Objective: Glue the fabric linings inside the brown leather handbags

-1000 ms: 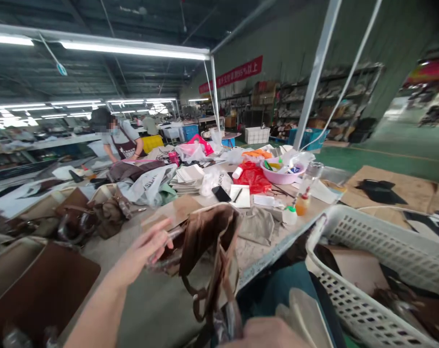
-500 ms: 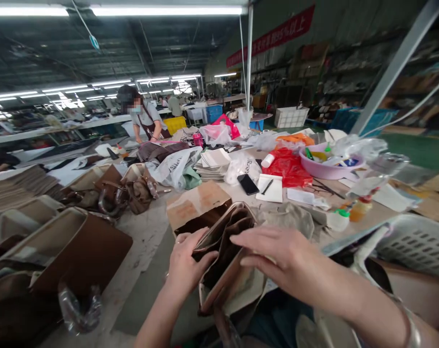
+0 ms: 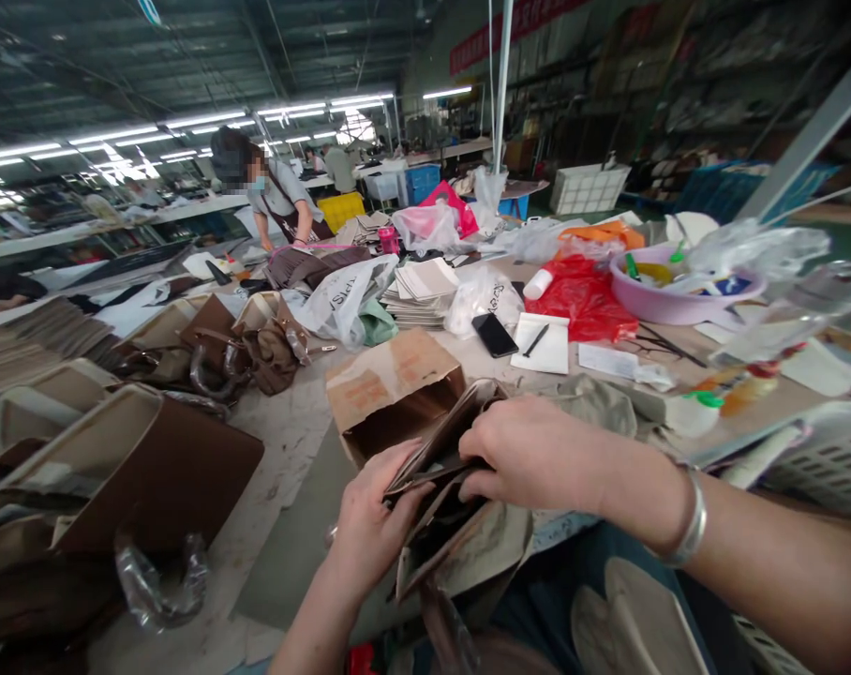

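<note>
A brown-and-beige handbag (image 3: 460, 553) sits in front of me, its mouth tilted up and its dark inside partly showing. My left hand (image 3: 373, 516) is closed on the left edge of the bag, thumb inside and fingers outside. At the opening, my right hand (image 3: 530, 455) pinches an inner layer of the bag, with its fingertips partly hidden by the fabric. Just behind the bag, an open cardboard box (image 3: 390, 375) lies on the table. A grey-green sheet (image 3: 291, 553) is under the work.
Several brown bags (image 3: 165, 469) crowd the left side. Farther back are a phone (image 3: 494, 335), a notepad with a pen (image 3: 548, 345), a red plastic bag (image 3: 587, 300) and a pink basin (image 3: 664, 302). A co-worker (image 3: 277, 192) stands across the table. A perforated basket (image 3: 833, 459) is at right.
My right hand has gone from lying flat over the bag's edge to pinching an inner layer and drawing it apart. My left hand keeps its hold. The view has tilted down slightly.
</note>
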{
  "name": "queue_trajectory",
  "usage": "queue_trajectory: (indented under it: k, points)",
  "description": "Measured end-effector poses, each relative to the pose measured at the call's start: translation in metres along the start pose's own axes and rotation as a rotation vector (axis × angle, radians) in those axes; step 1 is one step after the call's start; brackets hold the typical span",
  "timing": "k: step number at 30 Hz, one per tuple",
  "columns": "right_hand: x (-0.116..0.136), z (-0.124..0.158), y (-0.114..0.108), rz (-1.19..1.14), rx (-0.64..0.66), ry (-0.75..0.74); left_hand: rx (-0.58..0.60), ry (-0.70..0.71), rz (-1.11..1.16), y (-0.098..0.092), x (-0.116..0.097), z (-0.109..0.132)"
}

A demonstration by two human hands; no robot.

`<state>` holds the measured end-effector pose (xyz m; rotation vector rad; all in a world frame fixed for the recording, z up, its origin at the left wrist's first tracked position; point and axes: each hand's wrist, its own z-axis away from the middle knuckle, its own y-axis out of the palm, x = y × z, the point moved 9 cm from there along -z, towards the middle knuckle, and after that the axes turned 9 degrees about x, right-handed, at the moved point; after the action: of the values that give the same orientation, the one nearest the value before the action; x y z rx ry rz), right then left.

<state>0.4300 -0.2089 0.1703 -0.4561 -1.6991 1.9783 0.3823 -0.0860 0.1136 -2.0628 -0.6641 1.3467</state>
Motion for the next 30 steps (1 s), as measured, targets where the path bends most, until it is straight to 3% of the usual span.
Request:
queue_trajectory:
  k: [2, 8, 13, 19, 24, 30]
  points:
    - [-0.001, 0.01, 0.004, -0.036, 0.004, -0.012, -0.02, 0.02, -0.007, 0.001, -0.004, 0.001]
    - [0.014, 0.04, 0.004, -0.201, -0.01, -0.234, 0.001, 0.053, 0.019, 0.01, -0.004, 0.0]
    - [0.004, 0.034, 0.01, -0.304, 0.052, -0.113, 0.019, 0.109, 0.026, 0.013, -0.008, -0.003]
    - [-0.01, 0.012, 0.019, -0.075, 0.049, 0.123, 0.021, 0.134, 0.024, 0.015, -0.011, -0.008]
    - [-0.012, 0.01, 0.015, 0.123, 0.063, 0.202, 0.005, 0.132, -0.01, 0.014, -0.011, -0.013]
    - [-0.018, 0.023, 0.005, 0.075, -0.036, 0.212, 0.049, 0.124, -0.102, 0.007, -0.029, -0.003]
